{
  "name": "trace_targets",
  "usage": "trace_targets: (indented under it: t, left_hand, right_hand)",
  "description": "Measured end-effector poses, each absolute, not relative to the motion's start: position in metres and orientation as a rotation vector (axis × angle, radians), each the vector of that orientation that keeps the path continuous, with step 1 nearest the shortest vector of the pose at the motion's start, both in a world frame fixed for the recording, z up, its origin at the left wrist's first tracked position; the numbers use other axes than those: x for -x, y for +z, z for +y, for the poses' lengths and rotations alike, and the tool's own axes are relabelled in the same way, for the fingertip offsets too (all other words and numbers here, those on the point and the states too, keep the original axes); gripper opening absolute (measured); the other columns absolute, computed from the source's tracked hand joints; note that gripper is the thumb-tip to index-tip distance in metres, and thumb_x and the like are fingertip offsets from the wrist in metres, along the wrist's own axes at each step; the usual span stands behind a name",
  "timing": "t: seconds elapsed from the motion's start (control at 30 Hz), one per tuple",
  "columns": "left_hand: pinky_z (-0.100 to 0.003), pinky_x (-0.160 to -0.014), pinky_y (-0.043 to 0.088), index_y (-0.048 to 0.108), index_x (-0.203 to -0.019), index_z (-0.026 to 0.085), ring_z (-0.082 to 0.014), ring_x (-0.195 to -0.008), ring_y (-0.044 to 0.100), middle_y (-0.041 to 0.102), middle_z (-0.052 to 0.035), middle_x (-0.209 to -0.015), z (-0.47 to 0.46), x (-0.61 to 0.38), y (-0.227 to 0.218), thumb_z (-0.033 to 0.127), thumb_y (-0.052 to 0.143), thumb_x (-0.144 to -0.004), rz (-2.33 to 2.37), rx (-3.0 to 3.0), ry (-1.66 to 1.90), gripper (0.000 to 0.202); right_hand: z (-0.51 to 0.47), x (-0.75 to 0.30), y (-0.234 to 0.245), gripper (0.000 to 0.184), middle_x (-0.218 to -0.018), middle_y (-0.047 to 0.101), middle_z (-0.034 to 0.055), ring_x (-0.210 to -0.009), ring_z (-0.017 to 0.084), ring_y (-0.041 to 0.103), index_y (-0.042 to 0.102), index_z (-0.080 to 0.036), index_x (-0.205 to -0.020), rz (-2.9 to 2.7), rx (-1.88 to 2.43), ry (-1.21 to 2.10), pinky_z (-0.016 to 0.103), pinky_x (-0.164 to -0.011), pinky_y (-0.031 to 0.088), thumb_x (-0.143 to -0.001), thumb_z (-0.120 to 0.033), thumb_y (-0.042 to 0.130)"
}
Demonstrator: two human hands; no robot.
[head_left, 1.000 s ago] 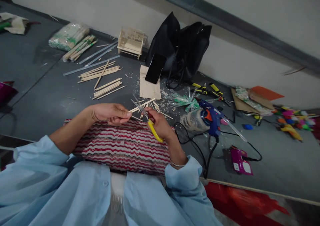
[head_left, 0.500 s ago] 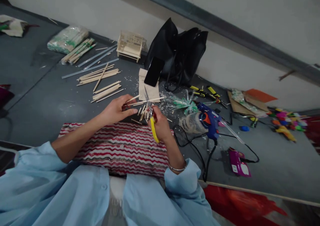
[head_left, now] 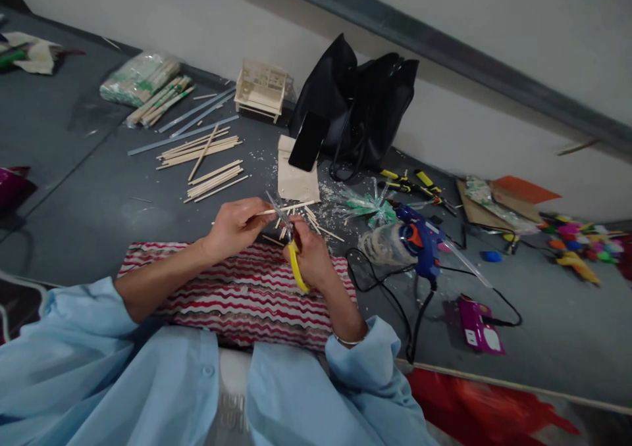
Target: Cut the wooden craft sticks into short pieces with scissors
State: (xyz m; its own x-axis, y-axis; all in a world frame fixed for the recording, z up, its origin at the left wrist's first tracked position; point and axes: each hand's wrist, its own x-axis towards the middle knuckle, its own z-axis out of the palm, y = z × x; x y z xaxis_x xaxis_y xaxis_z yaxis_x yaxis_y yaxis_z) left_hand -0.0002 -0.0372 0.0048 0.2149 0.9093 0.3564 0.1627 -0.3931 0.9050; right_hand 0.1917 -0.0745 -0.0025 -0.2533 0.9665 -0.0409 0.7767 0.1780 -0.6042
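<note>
My left hand [head_left: 239, 225] pinches a thin wooden stick [head_left: 299, 205] that points to the right. My right hand [head_left: 310, 252] grips yellow-handled scissors [head_left: 297, 265], whose blades cross the stick near my left fingertips. Whether the blades are closed on it I cannot tell. Short cut stick pieces [head_left: 316, 221] lie on the table just beyond my right hand. Two loose groups of longer sticks [head_left: 214, 181] rest to the left. Below both forearms is a red-and-white wavy-striped cloth [head_left: 241, 295] at the table edge.
A black bag [head_left: 365, 104] stands against the wall, with a phone [head_left: 309, 141] on a beige cloth before it. A small wooden model [head_left: 261, 91] is nearby. To the right are a blue glue gun [head_left: 422, 235] on a jar, black cables, pliers [head_left: 397, 181] and a purple box [head_left: 478, 325].
My hands have come closer together. The stick in my left hand now lies across the scissor blades, which were more upright and apart from my left fingers before.
</note>
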Motion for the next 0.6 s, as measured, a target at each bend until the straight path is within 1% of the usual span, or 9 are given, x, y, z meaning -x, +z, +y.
trace_targets:
  t: [0.1, 0.2, 0.27, 0.37, 0.47, 0.53, 0.6]
  left_hand:
    - [-0.023, -0.06, 0.038, 0.064, -0.059, 0.019, -0.0112, -0.053, 0.043, 0.05, 0.0004, -0.054, -0.039, -0.001, 0.007, 0.02, 0.065, -0.079, 0.989, -1.736, 1.247, 0.02]
    - [-0.02, -0.057, 0.036, 0.059, -0.058, 0.017, -0.0088, -0.051, 0.041, 0.045, 0.0028, -0.053, -0.04, -0.002, 0.006, 0.022, 0.065, -0.081, 0.97, -1.784, 1.263, 0.024]
    - [-0.019, -0.056, 0.035, 0.058, -0.06, 0.016, -0.0079, -0.051, 0.041, 0.045, 0.0034, -0.052, -0.039, -0.001, 0.004, 0.025, 0.063, -0.085, 0.964, -1.864, 1.288, 0.027]
    - [-0.017, -0.054, 0.035, 0.061, -0.069, 0.015, -0.0073, -0.053, 0.044, 0.052, 0.0024, -0.057, -0.038, -0.001, -0.003, 0.029, 0.056, -0.092, 0.967, -2.061, 1.373, 0.027]
    - [-0.017, -0.055, 0.036, 0.062, -0.077, 0.014, -0.0074, -0.056, 0.049, 0.059, 0.0005, -0.064, -0.036, -0.002, -0.009, 0.029, 0.052, -0.095, 0.999, -2.198, 1.439, 0.025]
    - [-0.017, -0.053, 0.035, 0.06, -0.074, 0.015, -0.0069, -0.055, 0.049, 0.058, 0.0011, -0.062, -0.035, -0.003, -0.01, 0.028, 0.052, -0.096, 0.969, -2.223, 1.46, 0.027]
    - [-0.016, -0.051, 0.032, 0.057, -0.07, 0.015, -0.0055, -0.051, 0.046, 0.054, 0.0032, -0.057, -0.034, -0.002, -0.009, 0.027, 0.053, -0.095, 0.908, -2.205, 1.466, 0.029]
  right_hand:
    - [-0.076, -0.192, -0.001, 0.058, -0.095, 0.068, 0.0069, -0.078, 0.021, 0.06, 0.051, -0.017, -0.129, -2.103, 1.607, 0.769, 0.03, -0.075, 0.047, -0.071, -0.019, 0.05]
    - [-0.077, -0.192, -0.003, 0.056, -0.096, 0.068, 0.0068, -0.078, 0.02, 0.059, 0.052, -0.017, -0.127, -2.095, 1.564, 0.767, 0.03, -0.074, 0.046, -0.071, -0.019, 0.05]
    - [-0.077, -0.192, -0.005, 0.053, -0.094, 0.067, 0.0059, -0.077, 0.019, 0.059, 0.053, -0.018, -0.123, -2.094, 1.536, 0.76, 0.029, -0.072, 0.046, -0.07, -0.019, 0.051]
    - [-0.075, -0.191, -0.009, 0.049, -0.089, 0.066, 0.0038, -0.073, 0.018, 0.058, 0.055, -0.018, -0.118, -2.081, 1.514, 0.754, 0.027, -0.068, 0.044, -0.069, -0.019, 0.052]
    - [-0.073, -0.191, -0.011, 0.05, -0.086, 0.066, 0.0029, -0.072, 0.018, 0.058, 0.054, -0.018, -0.12, -2.074, 1.537, 0.73, 0.028, -0.069, 0.044, -0.069, -0.019, 0.053]
    - [-0.072, -0.192, -0.01, 0.054, -0.088, 0.066, 0.0038, -0.075, 0.019, 0.059, 0.053, -0.018, -0.123, -2.089, 1.556, 0.707, 0.029, -0.071, 0.046, -0.07, -0.02, 0.054]
    - [-0.072, -0.193, -0.009, 0.057, -0.092, 0.067, 0.0053, -0.079, 0.021, 0.06, 0.052, -0.018, -0.127, -2.109, 1.561, 0.684, 0.03, -0.075, 0.047, -0.07, -0.02, 0.054]
